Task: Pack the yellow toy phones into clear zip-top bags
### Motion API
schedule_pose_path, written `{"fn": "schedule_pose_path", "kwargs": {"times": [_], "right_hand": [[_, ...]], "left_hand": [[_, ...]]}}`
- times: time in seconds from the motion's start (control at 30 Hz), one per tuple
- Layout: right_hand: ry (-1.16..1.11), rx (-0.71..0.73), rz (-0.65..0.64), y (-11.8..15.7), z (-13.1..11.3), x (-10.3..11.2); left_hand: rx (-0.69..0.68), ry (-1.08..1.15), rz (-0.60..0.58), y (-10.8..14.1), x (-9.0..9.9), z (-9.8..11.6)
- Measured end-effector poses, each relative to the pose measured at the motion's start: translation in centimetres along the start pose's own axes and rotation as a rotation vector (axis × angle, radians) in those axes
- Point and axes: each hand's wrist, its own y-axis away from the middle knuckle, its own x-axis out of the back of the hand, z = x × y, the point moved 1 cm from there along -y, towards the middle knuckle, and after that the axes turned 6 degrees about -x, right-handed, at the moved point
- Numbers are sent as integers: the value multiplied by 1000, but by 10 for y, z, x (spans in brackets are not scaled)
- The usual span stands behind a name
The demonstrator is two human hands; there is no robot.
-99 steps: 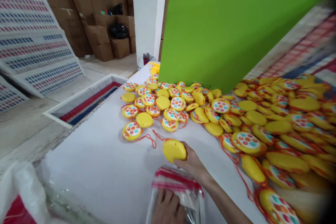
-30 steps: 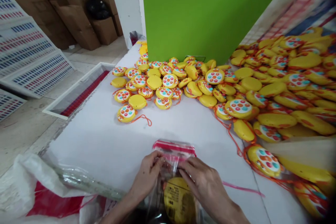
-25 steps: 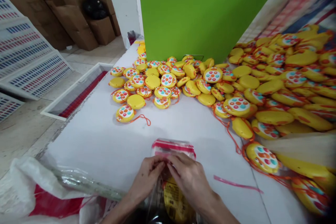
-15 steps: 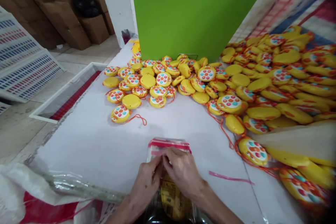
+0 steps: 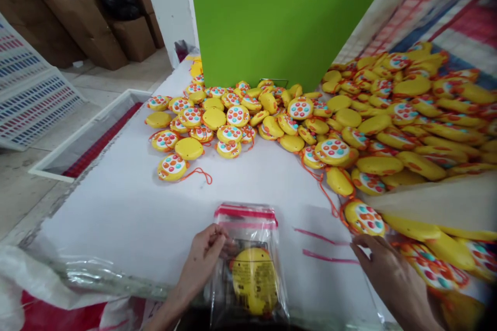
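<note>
A clear plastic bag (image 5: 254, 235) with a red-edged top lies at the table's front edge. Inside it is a yellow oval toy (image 5: 255, 282), its printed back facing up. My left hand (image 5: 205, 251) has its fingers closed on the bag's left edge, just below the pink band. Off to the right, my right hand (image 5: 390, 274) pinches the end of a thin pink strip (image 5: 316, 235) over the table. A second pink strip (image 5: 330, 257) lies just below that one, its right end reaching toward the hand.
Many yellow toys with coloured dots (image 5: 301, 108) and orange cords spread across the back and right of the white table (image 5: 128, 207). A green panel (image 5: 279, 20) stands behind them. White crates (image 5: 34, 98) and cardboard boxes (image 5: 85, 31) are at the left.
My hands have parted from the bag's top. The right hand has moved right with a pink strip, so two strips now show, and the bagged toy is uncovered.
</note>
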Motion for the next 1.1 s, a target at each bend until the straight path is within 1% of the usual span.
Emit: {"fn": "schedule_pose_path", "kwargs": {"times": [0.07, 0.1, 0.13, 0.23, 0.3, 0.37, 0.43, 0.5, 0.67, 0.8, 0.9, 0.97, 1.03, 1.1], "right_hand": [[-134, 105, 43, 10, -26, 9], [-231, 152, 26, 15, -44, 13], [-336, 196, -36, 18, -63, 14], [-576, 256, -361, 21, -113, 10], [-688, 246, -529, 20, -134, 3], [-780, 219, -618, 18, -145, -5], [-843, 192, -667, 18, -148, -11], [-876, 181, -687, 17, -147, -14], [-979, 226, -696, 19, -137, -20], [-962, 241, -696, 21, -132, -24], [-917, 266, -687, 24, -132, -21], [-861, 327, -678, 25, -133, -14], [-818, 442, -690, 23, -135, -5], [-793, 542, -688, 15, -136, 3]], "left_hand": [[16, 35, 1, 0, 0, 2], [21, 47, 1, 0, 0, 3], [23, 54, 2, 1, 0, 4], [23, 51, 4, 1, 0, 5], [21, 42, 3, 2, 1, 4], [18, 37, 0, 2, 1, 3], [9, 29, 4, 2, 2, 2], [5, 26, 5, 3, 1, 4], [14, -4, -8, 5, 2, 11], [-18, -29, -4, 3, 4, 13], [7, -12, 5, 3, 2, 12], [29, -29, 7, 4, -1, 11], [34, -62, 20, 5, -1, 15], [38, -81, 84, 5, 8, 24]]}}
